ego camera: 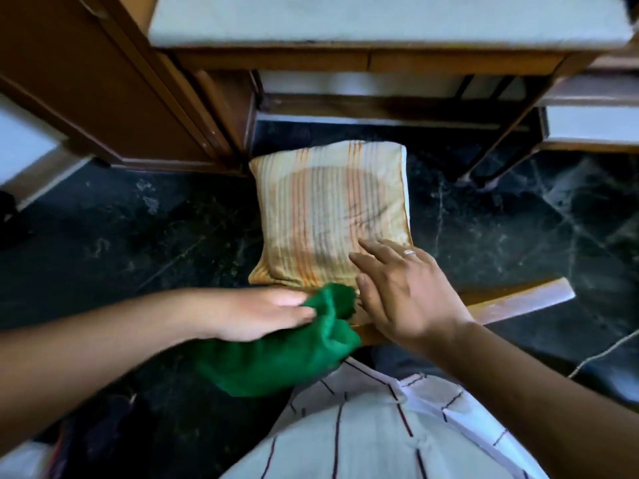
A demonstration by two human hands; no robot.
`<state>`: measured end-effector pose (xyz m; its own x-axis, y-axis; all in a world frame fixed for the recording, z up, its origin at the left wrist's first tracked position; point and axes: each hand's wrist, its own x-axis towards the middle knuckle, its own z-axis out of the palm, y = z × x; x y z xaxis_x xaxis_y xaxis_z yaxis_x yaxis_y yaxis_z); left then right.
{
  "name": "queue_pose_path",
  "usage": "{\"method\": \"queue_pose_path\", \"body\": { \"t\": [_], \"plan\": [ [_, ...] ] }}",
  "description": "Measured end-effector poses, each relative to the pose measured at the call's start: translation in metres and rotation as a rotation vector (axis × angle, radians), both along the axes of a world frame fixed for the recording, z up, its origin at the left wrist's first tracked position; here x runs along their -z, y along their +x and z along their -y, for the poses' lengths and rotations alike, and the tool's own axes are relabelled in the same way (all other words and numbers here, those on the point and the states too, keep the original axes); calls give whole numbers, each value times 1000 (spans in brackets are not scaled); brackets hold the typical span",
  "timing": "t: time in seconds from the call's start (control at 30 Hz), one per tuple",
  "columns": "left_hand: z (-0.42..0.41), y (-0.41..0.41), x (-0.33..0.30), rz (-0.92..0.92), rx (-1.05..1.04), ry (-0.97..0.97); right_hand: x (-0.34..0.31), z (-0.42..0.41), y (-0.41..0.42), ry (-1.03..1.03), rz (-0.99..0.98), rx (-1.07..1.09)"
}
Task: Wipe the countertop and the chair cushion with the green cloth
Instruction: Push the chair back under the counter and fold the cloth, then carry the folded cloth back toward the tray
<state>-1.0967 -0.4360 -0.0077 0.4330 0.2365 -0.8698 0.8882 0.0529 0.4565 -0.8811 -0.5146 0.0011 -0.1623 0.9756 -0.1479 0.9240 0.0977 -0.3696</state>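
Note:
A striped orange and cream chair cushion (pixel 328 209) lies on a wooden chair seat (pixel 511 302) below me. My left hand (pixel 262 314) grips the bunched green cloth (pixel 294 354) at the cushion's near edge, and most of the cloth hangs down below the hand. My right hand (pixel 404 292) hovers with fingers spread over the cushion's near right corner, holding nothing. A ring shows on one finger. The pale countertop (pixel 380 19) runs across the top of the view, beyond the chair.
A brown wooden cabinet (pixel 103 84) stands at the far left. Wooden table legs (pixel 498 143) and shelves sit under the countertop. The floor (pixel 138 236) is dark marble. A thin cord (pixel 601 354) trails at the right. My striped shirt fills the bottom.

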Motion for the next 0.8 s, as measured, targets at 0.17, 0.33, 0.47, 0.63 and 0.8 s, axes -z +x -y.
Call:
{"method": "queue_pose_path", "body": {
  "t": [0.17,0.33,0.47,0.63,0.8],
  "plan": [
    [3,71,-8,174,-437,-207,-9,0,47,-56,-723,535],
    [-19,141,-34,382,-779,-424,-36,9,156,-285,-876,552],
    [-22,225,-46,551,-939,-217,-60,12,242,-342,-1029,616],
    [-8,337,-24,581,-987,-268,-67,15,355,-491,-1121,674],
    [-3,459,-38,502,-943,-351,-60,24,463,-431,-1322,812]
  ]
}}
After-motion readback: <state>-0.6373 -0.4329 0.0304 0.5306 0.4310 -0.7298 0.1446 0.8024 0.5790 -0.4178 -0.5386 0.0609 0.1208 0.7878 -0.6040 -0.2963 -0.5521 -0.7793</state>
